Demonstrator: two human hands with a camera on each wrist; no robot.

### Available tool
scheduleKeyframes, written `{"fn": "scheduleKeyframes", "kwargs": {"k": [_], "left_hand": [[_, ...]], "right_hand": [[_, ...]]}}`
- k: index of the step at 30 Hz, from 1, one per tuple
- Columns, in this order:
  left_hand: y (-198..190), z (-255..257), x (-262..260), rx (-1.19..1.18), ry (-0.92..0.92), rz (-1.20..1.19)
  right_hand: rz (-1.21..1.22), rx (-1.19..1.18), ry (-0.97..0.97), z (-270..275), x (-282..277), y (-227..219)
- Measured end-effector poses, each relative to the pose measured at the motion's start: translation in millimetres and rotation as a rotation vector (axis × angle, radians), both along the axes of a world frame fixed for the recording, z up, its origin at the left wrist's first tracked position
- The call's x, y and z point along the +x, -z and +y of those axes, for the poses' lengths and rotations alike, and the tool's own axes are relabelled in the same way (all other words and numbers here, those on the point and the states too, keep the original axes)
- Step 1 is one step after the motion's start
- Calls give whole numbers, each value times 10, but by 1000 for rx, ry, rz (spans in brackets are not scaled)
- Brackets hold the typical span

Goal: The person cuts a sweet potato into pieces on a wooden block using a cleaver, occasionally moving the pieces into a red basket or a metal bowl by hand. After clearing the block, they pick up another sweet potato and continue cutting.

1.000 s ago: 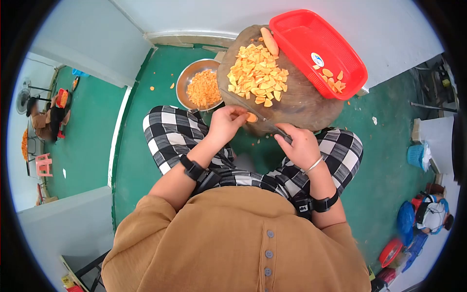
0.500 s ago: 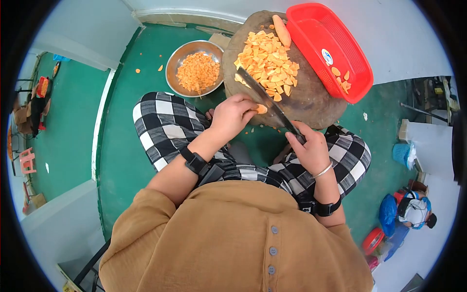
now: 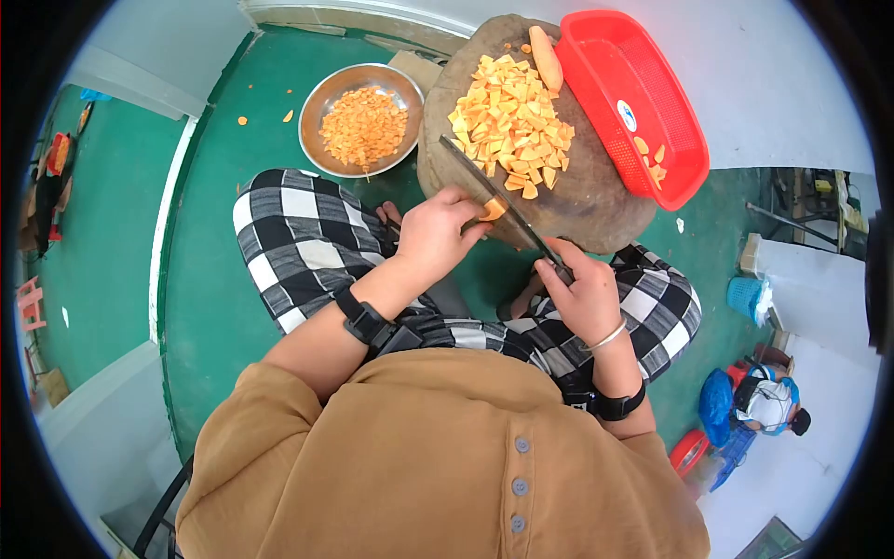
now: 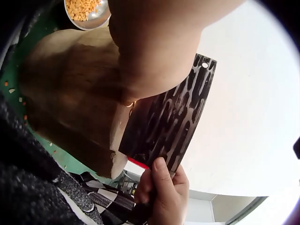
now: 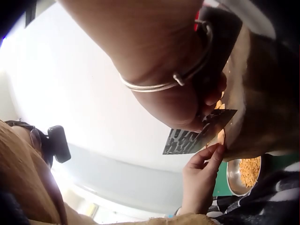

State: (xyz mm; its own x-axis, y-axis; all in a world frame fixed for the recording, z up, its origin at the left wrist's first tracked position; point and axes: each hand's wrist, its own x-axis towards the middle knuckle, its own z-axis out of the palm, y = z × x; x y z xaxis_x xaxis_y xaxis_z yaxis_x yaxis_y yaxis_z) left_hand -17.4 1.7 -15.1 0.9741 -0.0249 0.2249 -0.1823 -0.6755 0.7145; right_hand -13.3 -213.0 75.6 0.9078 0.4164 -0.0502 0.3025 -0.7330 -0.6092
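Observation:
Near the front edge of the round wooden block [image 3: 596, 200], the left hand [image 3: 436, 233] pinches an orange piece [image 3: 494, 209] between thumb and fingers. The right hand [image 3: 587, 291] grips the handle of a cleaver [image 3: 503, 200], its blade over the block and against the orange piece. In the left wrist view the broad dark face of the cleaver [image 4: 171, 122] shows, held by the right hand [image 4: 166, 197]. The right wrist view shows the left hand [image 5: 201, 178] holding the piece [image 5: 221, 136] beside the blade [image 5: 187, 140]. Behind the blade lies a pile of cut orange pieces [image 3: 517, 121].
A whole peeled orange root [image 3: 545, 58] lies at the block's back. A red basket [image 3: 605, 112] with a few slices leans over its right side. Left of the block, a metal bowl [image 3: 312, 112] holds small orange bits. Another person [image 3: 771, 402] is at the far right.
The cleaver has swung up from low beside the block, then come down against the orange piece. The left hand still pinches its piece. The head view has shifted.

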Motion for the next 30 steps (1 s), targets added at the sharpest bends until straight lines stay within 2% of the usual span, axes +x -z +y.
{"fn": "scheduleKeyframes", "kwargs": {"k": [5, 11, 13, 15, 21, 30], "left_hand": [[29, -24, 10, -53, -2, 36], [-31, -40, 4, -79, 6, 26], [-29, -38, 12, -26, 1, 15], [-50, -43, -1, 29, 2, 7], [-122, -88, 37, -74, 18, 37], [23, -104, 51, -106, -27, 48]], "right_hand": [[-45, -13, -52, 60, 43, 7], [-135, -216, -49, 161, -34, 17], [-122, -368, -70, 200, -37, -7], [-92, -341, -69, 182, -5, 2], [-73, -326, -37, 128, 89, 133], [-135, 1, -10, 67, 93, 152]]}}
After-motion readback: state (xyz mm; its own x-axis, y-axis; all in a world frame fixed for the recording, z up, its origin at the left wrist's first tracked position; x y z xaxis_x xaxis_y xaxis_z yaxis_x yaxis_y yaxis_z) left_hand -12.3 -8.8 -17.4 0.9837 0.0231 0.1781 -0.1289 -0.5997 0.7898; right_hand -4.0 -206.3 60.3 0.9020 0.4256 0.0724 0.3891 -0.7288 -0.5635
